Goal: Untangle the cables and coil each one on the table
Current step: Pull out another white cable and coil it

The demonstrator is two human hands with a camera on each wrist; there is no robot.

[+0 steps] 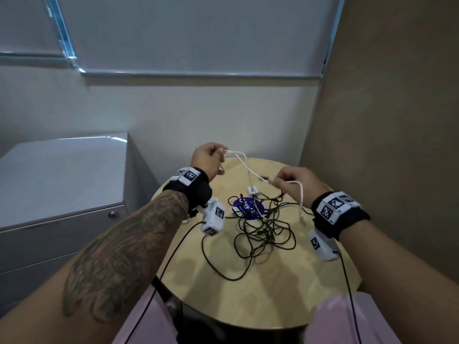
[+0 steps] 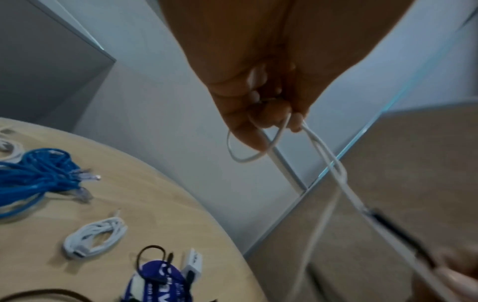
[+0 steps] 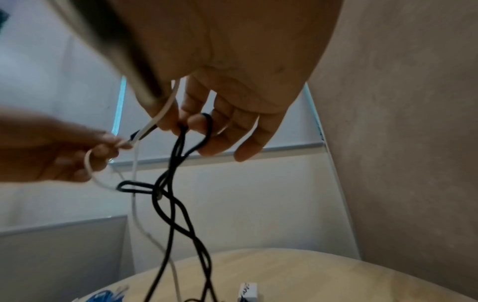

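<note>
Head view: both hands are raised above the far part of the round surface (image 1: 248,289). The left hand (image 1: 207,158) pinches a small loop of the white cable (image 1: 244,167) between thumb and fingers. The right hand (image 1: 296,181) pinches the same white cable further along; the right wrist view shows a black cable (image 3: 178,183) also hooked over its curled fingers. The white cable runs taut between the hands, then drops into the black tangle (image 1: 263,227) at the centre of the surface.

Step in hand, as judged: separating the white cable from the black tangle. A blue cable bundle (image 2: 33,173) and a coiled white cable (image 2: 94,237) already lie near the left edge.

Next move calls for releasing the black cable from the right fingers and drawing the white cable's free end out through the crossings without tightening any knot.
</note>
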